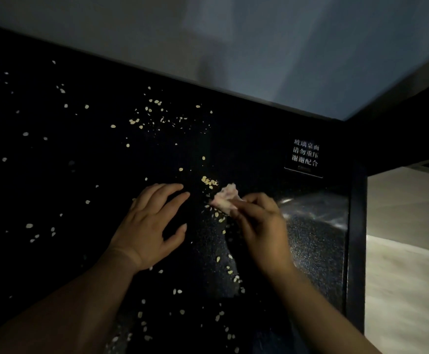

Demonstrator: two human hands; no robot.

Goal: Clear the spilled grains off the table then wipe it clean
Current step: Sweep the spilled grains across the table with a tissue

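while the left hand lies spread on the black table, right hand pinching a crumpled tissue — grains scattered

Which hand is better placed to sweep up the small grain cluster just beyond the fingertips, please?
The right hand, probably: it pinches the crumpled tissue, which sits close beside the grain cluster. The left hand is spread open and holds nothing.
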